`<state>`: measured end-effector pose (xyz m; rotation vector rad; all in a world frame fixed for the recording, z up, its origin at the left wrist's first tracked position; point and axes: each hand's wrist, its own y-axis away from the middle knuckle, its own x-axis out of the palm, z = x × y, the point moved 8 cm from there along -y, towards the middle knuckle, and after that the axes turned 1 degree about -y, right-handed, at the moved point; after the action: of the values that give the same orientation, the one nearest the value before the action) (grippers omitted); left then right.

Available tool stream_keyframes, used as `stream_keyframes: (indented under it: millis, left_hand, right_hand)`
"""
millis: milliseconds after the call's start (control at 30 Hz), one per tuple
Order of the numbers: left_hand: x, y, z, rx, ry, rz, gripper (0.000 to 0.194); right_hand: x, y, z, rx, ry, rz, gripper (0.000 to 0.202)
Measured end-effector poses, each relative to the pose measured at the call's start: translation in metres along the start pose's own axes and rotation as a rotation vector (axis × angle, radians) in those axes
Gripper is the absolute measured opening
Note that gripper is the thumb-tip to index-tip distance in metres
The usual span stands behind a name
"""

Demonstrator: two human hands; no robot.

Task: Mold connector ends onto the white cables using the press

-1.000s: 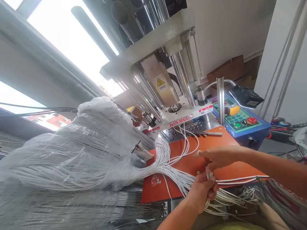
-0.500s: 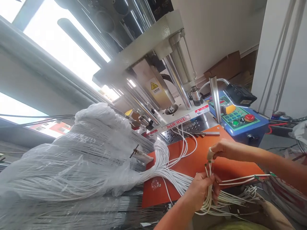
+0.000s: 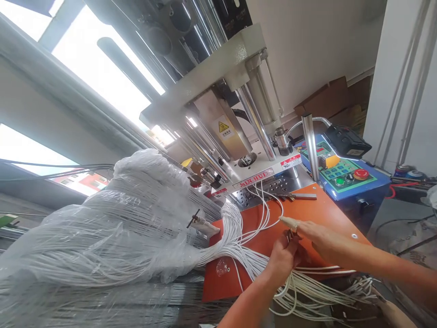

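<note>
My left hand [image 3: 282, 254] is closed round a bundle of thin white cables [image 3: 292, 291], whose dark ends [image 3: 290, 234] poke up above the fingers. The loose lengths hang in loops below that hand. Just above these ends is my right hand [image 3: 309, 231], with its forefinger stretched out to the left and a pale cover on the fingertip. It is very near the ends or touching them; the other fingers are partly hidden. Beneath both hands is an orange board [image 3: 327, 212]. A thick bunch of white cables [image 3: 235, 246] runs across it from the left.
A press machine [image 3: 254, 175] marked MIN-HUI stands behind the board, with several cables leading into it. Metal bars [image 3: 300, 196] lie before it. At right is a blue control box [image 3: 355, 182] with buttons. Plastic-wrapped cables [image 3: 136, 237] fill the left side.
My right hand has shifted left and its forefinger now stretches over the cable ends. My left hand has moved slightly left and up with the cables. The whole view has shifted a little.
</note>
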<state>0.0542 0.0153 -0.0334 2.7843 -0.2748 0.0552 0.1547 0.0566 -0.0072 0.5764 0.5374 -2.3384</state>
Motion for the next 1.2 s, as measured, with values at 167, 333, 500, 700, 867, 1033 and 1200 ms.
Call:
stream_keyframes:
  millis: [167,333,500,700,867,1033,1200]
  left_hand:
    - [-0.012,-0.008,-0.008,0.033,-0.125,-0.051,0.056]
    - [-0.009,-0.009,-0.018,-0.022,-0.047,-0.050,0.062]
    - [-0.012,-0.011,-0.025,0.039,-0.061,-0.098,0.051]
    - [-0.037,-0.011,-0.047,0.219,-0.374,-0.250,0.020]
    - [-0.051,-0.021,-0.067,0.347,-0.560,-0.406,0.005]
    - [-0.043,-0.025,-0.057,0.424,-0.641,-0.394,0.008]
    - [-0.003,-0.006,-0.057,0.721,-0.749,-0.151,0.012]
  right_hand:
    - [-0.014,-0.012,-0.012,0.057,-0.036,-0.047,0.076]
    - [-0.008,-0.016,0.004,-0.011,-0.071,-0.018,0.060]
    - [-0.007,-0.016,0.014,-0.118,0.112,-0.089,0.067]
    - [-0.062,-0.058,-0.048,0.054,0.478,-0.258,0.057]
    - [-0.051,-0.093,-0.081,0.207,0.677,0.044,0.029]
    - [-0.046,-0.059,-0.073,0.341,0.576,0.072,0.020]
    - [-0.027,0.001,-0.069,0.538,-0.017,0.075,0.034]
